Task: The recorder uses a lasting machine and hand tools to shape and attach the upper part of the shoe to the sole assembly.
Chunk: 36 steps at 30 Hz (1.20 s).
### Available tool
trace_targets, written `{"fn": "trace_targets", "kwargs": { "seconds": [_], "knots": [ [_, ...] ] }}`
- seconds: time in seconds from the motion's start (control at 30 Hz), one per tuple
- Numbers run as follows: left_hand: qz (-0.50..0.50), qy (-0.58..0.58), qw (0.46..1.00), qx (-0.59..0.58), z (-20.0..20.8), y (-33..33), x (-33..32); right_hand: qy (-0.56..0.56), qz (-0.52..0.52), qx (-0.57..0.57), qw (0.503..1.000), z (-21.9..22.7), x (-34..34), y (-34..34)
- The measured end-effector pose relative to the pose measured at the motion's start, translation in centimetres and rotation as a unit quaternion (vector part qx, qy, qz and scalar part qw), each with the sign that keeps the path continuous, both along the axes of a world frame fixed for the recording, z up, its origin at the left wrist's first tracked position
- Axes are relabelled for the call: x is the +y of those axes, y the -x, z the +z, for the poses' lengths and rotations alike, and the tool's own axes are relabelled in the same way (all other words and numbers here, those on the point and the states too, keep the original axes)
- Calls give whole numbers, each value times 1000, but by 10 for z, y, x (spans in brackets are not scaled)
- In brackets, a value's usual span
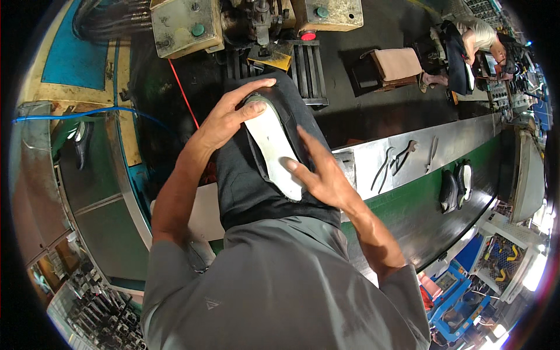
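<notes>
A black shoe (257, 154) lies upside down across my thighs, its pale white underside (274, 146) facing up. My left hand (224, 123) is closed around its far end, the thumb pressing on the white surface and the fingers reaching over the black edge. On the near right side is my right hand (325, 178), fingers spread and stretched along the shoe's edge. Its thumb rests on or just over the white underside. The face of the shoe against my dark trousers (245, 195) is hidden.
Ahead stands a machine (186, 29) with green buttons. At the right, a metal ledge (464, 137) carries pincers (403, 157) and other hand tools beside a green belt (402, 216) with black shoes (456, 186). A padded stool (395, 64) and a person (478, 35) are farther off.
</notes>
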<state>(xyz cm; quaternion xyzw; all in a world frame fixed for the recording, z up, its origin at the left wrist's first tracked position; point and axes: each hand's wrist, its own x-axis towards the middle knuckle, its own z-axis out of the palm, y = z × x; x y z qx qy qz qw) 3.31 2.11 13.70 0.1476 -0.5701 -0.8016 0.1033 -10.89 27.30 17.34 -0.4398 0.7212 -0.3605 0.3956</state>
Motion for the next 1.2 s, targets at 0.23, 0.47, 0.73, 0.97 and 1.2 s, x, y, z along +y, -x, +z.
{"fn": "trace_targets", "kwargs": {
  "seconds": [0.23, 0.47, 0.73, 0.97, 1.2],
  "knots": [
    [-34, 192, 980, -31, 27, 4, 4, 64, -36, 46, 996, 3, -59, 6],
    [69, 338, 939, -9, 9, 12, 24, 144, -76, 78, 984, -22, -58, 0],
    [48, 342, 937, 49, -10, 22, 8, 79, -46, -297, 951, -11, -38, 58],
    [-4, 286, 956, 70, -5, 39, 11, 66, 54, -153, 984, -16, -56, 82],
    [24, 252, 967, -27, -25, 70, 28, 23, -17, -61, 998, -54, -65, 76]
  ]
}}
